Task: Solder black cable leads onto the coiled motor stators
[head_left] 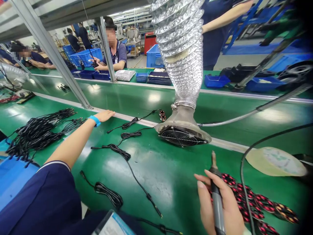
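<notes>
Head view: my right hand (231, 207) clasps soldering iron (217, 202) near hood (183, 119), probably for fumes; left hand (104, 116) unclasped, left of hood.

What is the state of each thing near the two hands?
Left hand: open, stretched out
Right hand: holding a soldering iron
Soldering iron: held, tip pointing away
Black cable pile: heaped in strands
Left foreground cable: wound in loops
Red-and-black parts: lying clustered
Silver duct: hanging, hood facing downward
</notes>
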`<state>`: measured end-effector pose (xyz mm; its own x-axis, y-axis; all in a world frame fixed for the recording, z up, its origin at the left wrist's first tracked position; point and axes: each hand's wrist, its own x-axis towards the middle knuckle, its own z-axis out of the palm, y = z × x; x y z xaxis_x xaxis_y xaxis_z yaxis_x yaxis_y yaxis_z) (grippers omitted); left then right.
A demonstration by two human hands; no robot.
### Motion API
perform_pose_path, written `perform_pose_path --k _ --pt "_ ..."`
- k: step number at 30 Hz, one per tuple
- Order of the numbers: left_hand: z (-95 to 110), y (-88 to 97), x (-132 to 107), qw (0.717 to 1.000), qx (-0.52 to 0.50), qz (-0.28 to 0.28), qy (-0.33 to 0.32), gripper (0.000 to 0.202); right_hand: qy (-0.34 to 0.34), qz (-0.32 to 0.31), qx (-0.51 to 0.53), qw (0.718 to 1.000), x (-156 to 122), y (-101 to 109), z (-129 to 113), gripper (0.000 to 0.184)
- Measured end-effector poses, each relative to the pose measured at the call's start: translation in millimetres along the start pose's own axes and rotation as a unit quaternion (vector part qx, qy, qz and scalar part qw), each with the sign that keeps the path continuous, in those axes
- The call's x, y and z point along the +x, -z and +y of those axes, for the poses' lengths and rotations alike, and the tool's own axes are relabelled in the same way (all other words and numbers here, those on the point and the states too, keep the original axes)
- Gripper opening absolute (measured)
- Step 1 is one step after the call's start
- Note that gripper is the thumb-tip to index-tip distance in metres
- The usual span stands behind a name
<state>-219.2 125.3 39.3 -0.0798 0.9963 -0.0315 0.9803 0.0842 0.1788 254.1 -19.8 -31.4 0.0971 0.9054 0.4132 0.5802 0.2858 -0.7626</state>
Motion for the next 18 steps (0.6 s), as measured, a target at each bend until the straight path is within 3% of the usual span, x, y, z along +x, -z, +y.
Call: perform_pose_path --k 4,8,14,18 --pt "-14.9 -9.2 -23.3 0.994 -0.074 -0.072 0.030 0.037 -0.020 0.021 -0.003 1.000 0.5 -2.3 -0.9 0.039" --pt "-5.3 -16.0 -43.7 0.987 -0.107 -0.118 0.034 0.044 -0.040 0.032 -0.014 0.999 1.1 -2.8 -6.1 0.040" --pt "63.3 -42.6 -59.7 0.991 -0.042 -0.125 -0.030 0.102 -0.032 0.019 -0.011 0.999 1.7 -8.9 -8.2 0.040" --pt "102.8 -51.2 -40.5 0.987 -0.012 -0.151 -0.044 0.078 -0.035 0.018 -0.005 0.999 2.2 -11.4 -2.8 0.041"
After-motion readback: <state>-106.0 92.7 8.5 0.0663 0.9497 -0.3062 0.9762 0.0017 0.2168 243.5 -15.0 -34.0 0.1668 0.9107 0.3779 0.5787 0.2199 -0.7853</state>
